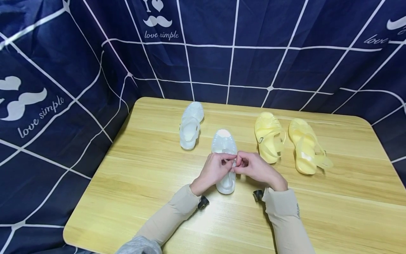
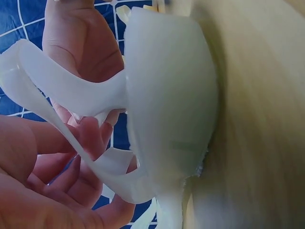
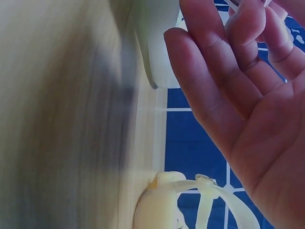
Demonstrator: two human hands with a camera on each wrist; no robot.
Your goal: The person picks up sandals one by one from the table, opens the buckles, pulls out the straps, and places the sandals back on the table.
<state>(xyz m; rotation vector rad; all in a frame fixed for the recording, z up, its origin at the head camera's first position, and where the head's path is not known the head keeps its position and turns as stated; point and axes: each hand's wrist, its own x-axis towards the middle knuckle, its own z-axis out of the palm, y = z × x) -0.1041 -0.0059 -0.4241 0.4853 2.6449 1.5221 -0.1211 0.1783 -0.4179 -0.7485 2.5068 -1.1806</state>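
Observation:
A translucent white jelly sandal (image 1: 223, 140) lies on the table with its toe pointing away from me. My left hand (image 1: 215, 168) and right hand (image 1: 256, 165) meet above its middle, over the right side. Both pinch the sandal's thin strap between thumb and fingertips; the buckle there is hidden by the fingers. In the left wrist view the white heel (image 2: 171, 105) fills the middle, with a strap loop (image 2: 71, 90) standing out from it. The right hand's outer fingers (image 3: 190, 76) extend loosely in the right wrist view.
Another white sandal (image 1: 191, 125) stands farther back on the left. Two yellow sandals (image 1: 269, 137) (image 1: 305, 146) sit on the right, the outermost with its strap hanging out sideways. Dark blue gridded cloth (image 1: 209, 63) surrounds the wooden table (image 1: 136, 169) at the back and sides.

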